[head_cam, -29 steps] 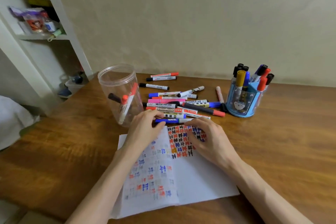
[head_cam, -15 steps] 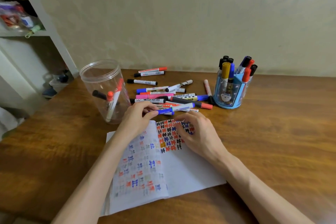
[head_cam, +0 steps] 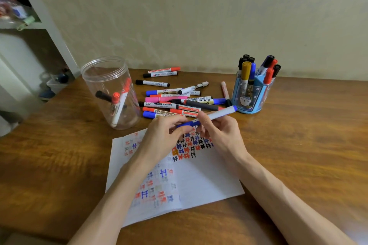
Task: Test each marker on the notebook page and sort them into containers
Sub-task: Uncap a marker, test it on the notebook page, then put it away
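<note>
Both hands hold one blue-capped white marker (head_cam: pixel 219 114) above the top of the open notebook (head_cam: pixel 207 181). My left hand (head_cam: pixel 165 137) pinches the blue cap end, and my right hand (head_cam: pixel 217 131) grips the white barrel. The notebook page carries several red, blue and black test marks. A pile of loose markers (head_cam: pixel 175 99) lies on the table just beyond my hands. A clear plastic jar (head_cam: pixel 99 77) at the left holds a few markers. A blue pen holder (head_cam: pixel 256 93) at the right stands full of markers.
The wooden table (head_cam: pixel 308 135) meets a pale wall at the back. A white shelf unit (head_cam: pixel 39 16) with small items stands at the far left, past the table's edge.
The blue marker has been lifted off the pile and raised over the notebook; my right hand has come off the page and taken the barrel. The view has shifted slightly.
</note>
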Available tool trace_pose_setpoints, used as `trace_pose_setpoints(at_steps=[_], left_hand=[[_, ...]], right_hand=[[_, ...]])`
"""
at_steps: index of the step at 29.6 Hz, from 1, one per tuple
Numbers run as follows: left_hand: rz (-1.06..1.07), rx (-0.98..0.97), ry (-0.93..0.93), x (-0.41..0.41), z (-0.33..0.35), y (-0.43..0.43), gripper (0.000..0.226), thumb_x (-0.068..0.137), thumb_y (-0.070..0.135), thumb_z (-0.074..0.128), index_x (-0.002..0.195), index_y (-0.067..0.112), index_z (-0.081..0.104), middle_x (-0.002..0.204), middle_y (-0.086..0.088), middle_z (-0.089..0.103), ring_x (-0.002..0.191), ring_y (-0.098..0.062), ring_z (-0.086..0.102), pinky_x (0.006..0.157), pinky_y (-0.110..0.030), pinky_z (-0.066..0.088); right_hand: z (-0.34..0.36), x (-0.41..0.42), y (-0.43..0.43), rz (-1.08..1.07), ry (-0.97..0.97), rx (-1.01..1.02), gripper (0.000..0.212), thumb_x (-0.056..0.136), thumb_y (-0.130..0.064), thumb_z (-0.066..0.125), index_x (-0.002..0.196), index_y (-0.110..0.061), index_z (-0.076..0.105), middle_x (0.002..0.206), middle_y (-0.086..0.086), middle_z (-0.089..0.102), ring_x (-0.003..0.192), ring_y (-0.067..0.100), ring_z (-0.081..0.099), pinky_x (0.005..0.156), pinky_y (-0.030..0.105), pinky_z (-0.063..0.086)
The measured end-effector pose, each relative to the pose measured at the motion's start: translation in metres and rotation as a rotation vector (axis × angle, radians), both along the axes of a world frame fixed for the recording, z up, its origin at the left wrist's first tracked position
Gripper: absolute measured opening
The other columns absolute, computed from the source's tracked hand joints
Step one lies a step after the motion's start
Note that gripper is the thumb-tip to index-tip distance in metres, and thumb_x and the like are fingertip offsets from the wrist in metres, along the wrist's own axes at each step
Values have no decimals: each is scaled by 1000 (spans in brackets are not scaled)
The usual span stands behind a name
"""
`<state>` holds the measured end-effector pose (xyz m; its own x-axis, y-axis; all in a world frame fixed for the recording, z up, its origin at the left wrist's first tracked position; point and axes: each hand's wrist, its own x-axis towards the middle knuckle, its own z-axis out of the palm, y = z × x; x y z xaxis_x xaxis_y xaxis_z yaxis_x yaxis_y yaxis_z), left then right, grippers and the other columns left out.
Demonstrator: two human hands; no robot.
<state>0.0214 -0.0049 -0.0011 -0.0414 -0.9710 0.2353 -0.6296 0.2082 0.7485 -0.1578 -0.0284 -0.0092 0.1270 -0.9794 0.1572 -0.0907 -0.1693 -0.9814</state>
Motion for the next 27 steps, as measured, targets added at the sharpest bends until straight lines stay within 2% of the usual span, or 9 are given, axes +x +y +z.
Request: trace_pose_setpoints(at_steps=[3,6,10,12,14,17,19,21,27], left_hand=[[-10,-30,-5,-2,-1,4,19,99,25,67,114,22,77,92,7,76,82,-8,70,75,-32,61],[-52,-2,25,-3,1,6,20,103,25,61,92,15,76,70,2,67,65,-11,62,65,-34,54],[-138,82,116,2,3,12,30,104,24,59,75,20,67,65,1,63,59,-11,57,61,-31,49],[-132,75,122,3,4,12,27,103,25,60,78,22,68,65,4,63,60,-10,57,61,-34,52],[-94,44,94,3,3,10,14,100,27,65,93,22,75,76,5,71,68,-9,65,66,-37,57],[-81,-6,63,2,1,9,18,94,27,72,111,21,77,96,9,77,90,-5,71,79,-32,61],[-80,-21,26,1,0,13,21,92,32,74,111,23,76,98,13,76,93,-2,71,81,-30,61],[-70,-31,-21,0,-2,15,21,91,35,75,109,25,75,97,16,75,90,-1,71,79,-30,61],[-44,-92,-96,2,-7,23,25,88,37,77,110,26,73,91,24,69,87,1,69,75,-24,59]], right_hand=[[4,0,2,33,-16,-20,35,101,-34,66,88,-2,72,74,10,73,62,10,65,62,21,55],[8,-6,4,80,-16,-45,32,102,-31,65,94,-1,71,73,2,71,65,8,64,65,20,55],[12,-12,6,144,31,-54,25,102,-29,64,96,-5,71,74,-1,70,66,9,63,66,23,56],[13,-11,5,143,25,-41,27,101,-30,64,96,-5,72,75,5,70,67,11,63,66,24,55],[15,-8,6,124,-3,-5,34,100,-36,66,95,-3,73,76,13,69,66,13,61,65,25,54],[17,-8,9,104,-8,90,37,97,-44,68,90,-8,75,73,6,71,63,8,60,62,20,53],[15,-10,14,101,3,113,33,96,-43,69,85,-13,75,71,0,72,62,7,61,61,18,53],[11,-11,18,99,1,96,31,97,-40,70,84,-12,75,73,2,73,63,10,62,62,20,53],[1,-6,25,98,9,53,29,99,-36,70,94,-8,76,78,6,75,63,12,64,62,25,54]])
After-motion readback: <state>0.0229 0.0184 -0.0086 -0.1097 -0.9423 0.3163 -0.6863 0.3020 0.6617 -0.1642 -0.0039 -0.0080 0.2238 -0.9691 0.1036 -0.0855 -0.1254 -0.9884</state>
